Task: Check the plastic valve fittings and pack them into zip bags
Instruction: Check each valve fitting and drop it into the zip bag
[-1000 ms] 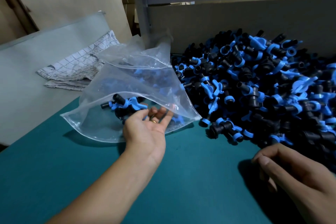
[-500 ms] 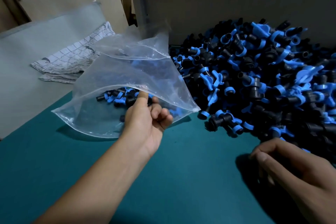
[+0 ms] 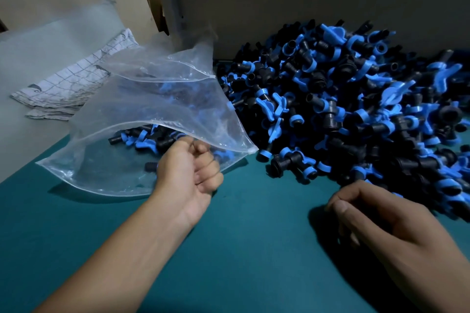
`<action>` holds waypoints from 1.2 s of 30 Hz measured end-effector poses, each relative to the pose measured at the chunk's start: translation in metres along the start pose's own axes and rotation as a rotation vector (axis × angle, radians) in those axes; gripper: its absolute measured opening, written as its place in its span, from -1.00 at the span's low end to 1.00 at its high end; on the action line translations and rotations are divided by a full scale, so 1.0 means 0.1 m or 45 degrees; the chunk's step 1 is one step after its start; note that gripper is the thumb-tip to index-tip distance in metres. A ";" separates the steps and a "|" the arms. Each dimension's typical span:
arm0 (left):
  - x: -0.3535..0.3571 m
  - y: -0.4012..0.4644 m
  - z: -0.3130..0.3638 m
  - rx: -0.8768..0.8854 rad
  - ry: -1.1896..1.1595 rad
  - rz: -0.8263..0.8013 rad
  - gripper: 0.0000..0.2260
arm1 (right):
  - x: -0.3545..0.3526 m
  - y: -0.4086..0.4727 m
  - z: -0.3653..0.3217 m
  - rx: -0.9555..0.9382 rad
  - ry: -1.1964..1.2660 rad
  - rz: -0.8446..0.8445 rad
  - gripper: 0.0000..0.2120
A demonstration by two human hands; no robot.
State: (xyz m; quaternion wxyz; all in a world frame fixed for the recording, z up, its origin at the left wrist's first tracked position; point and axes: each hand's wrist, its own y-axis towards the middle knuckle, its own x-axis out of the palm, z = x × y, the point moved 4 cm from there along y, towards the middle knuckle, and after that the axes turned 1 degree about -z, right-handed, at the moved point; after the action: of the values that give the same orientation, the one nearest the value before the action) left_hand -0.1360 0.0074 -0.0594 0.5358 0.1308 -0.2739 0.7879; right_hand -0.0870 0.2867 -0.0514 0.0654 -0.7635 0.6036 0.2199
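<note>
A clear zip bag is held open at its mouth by the left hand, whose fingers are curled round the near lip of the plastic at the bag's lower right edge. The bag lies partly on the teal surface and is lifted at the opening, and a small cluster of black-and-blue valve fittings can be seen through the plastic inside it, just beyond the knuckles. A large heap of the same fittings is spread over the right half of the surface, against a cardboard wall, its left edge touching the bag's corner. The right hand is placed at the near foot of the heap, palm down with the fingers bent; whether anything is held beneath them cannot be told. Behind the bag, folded printed sheets are laid on a grey panel.
</note>
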 end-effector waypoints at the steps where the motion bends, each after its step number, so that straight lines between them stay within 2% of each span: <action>1: 0.03 -0.03 -0.01 0.021 0.219 0.008 -0.69 | -0.01 0.00 0.00 -0.004 0.000 0.009 -0.65; 3: 0.11 -0.10 0.00 0.209 0.865 0.010 -0.69 | -0.01 0.01 -0.01 -0.005 0.019 0.028 -0.68; 5: 0.20 -0.22 -0.02 0.577 1.488 -0.004 -0.69 | -0.01 0.01 -0.03 0.001 0.061 0.049 -0.67; 7: 0.32 -0.38 -0.13 0.915 1.719 -0.166 -0.75 | -0.02 0.01 -0.04 0.011 0.095 0.045 -0.67; 9: 0.44 -0.47 -0.27 1.127 1.845 -0.308 -0.88 | -0.02 0.01 -0.06 0.018 0.101 0.034 -0.67; 12: 0.57 -0.39 -0.41 1.204 2.142 -0.272 -0.71 | -0.03 0.00 -0.08 0.021 0.111 0.061 -0.65; 16: 0.65 -0.35 -0.44 1.231 2.153 -0.265 -0.81 | -0.05 -0.01 -0.08 0.019 0.123 0.150 -0.67; 21: 0.63 -0.38 -0.47 1.234 2.178 -0.280 -0.77 | -0.06 -0.02 -0.06 -0.050 -0.055 0.234 -0.82; 26: 0.63 -0.61 -0.38 1.422 1.755 -0.417 -0.78 | -0.02 -0.03 -0.09 -0.168 -0.395 0.192 -0.52; 29: 0.65 -0.65 -0.39 1.426 1.647 -0.548 -0.76 | 0.01 -0.01 -0.09 -0.224 -0.455 0.170 -0.64; 31: 0.67 -0.63 -0.41 1.317 1.641 -0.644 -0.72 | -0.01 -0.01 -0.06 -0.225 -0.431 0.185 -0.77; 33: 0.68 -0.59 -0.41 1.190 1.612 -0.742 -0.68 | -0.06 0.00 0.00 -0.167 -0.281 0.199 -0.85; 36: 0.66 -0.54 -0.40 1.106 1.623 -0.808 -0.70 | -0.06 0.01 0.08 -0.072 -0.066 0.159 -0.78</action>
State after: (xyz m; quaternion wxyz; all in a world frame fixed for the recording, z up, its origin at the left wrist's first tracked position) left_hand -0.1091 0.0964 -0.0438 0.6866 -0.0744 0.4600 0.5581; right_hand -0.0912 0.2950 -0.0553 0.0455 -0.7201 0.6416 0.2601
